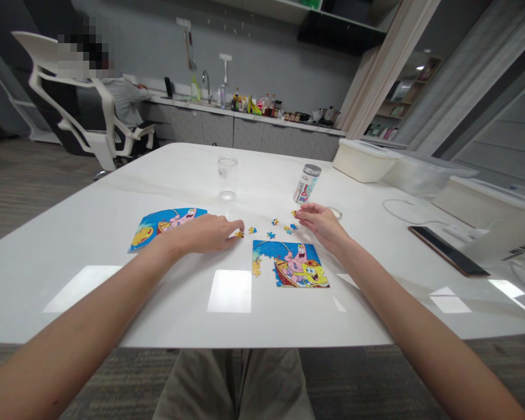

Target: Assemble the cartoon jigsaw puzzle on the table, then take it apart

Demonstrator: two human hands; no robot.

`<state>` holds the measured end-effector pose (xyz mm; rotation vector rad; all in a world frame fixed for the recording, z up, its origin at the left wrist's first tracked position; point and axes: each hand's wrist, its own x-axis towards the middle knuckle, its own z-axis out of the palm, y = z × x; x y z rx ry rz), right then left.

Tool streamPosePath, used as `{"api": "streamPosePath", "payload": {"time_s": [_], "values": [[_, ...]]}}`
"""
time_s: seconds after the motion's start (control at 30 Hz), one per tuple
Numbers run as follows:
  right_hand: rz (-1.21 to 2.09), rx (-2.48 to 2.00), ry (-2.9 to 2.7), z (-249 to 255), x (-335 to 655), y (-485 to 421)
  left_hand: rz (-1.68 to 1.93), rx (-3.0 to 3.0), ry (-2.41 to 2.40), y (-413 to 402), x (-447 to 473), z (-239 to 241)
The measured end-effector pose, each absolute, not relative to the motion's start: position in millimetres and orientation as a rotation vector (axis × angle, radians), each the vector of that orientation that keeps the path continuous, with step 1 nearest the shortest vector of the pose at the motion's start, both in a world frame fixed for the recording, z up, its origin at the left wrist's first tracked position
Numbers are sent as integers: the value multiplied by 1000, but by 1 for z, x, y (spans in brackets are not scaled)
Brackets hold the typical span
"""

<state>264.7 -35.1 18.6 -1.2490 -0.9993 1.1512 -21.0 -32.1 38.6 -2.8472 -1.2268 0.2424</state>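
Note:
A partly assembled cartoon jigsaw puzzle (295,265) lies on the white table, with a gap in its lower left. Behind it several loose puzzle pieces (270,235) are scattered. My left hand (210,232) is closed, its thumb and finger on a yellow puzzle piece (240,234) at the left end of the scatter. To the right, my right hand (321,223) pinches another small yellow and red puzzle piece (294,214) at its fingertips. Partly under my left forearm is a reference picture (146,230) with the same cartoon scene.
A clear jar (227,178) and a printed canister with a grey lid (307,183) stand farther back. White lidded boxes (363,160) line the right side, near a dark flat device (446,251) and a cable. A person (125,99) sits at the far counter.

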Motion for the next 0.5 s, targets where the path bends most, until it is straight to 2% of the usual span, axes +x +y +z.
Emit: {"api": "streamPosePath", "payload": {"time_s": [0.5], "values": [[1216,-1215,-1026,22,261,-40,239,-2853,-1283,-36,-18,43]]}}
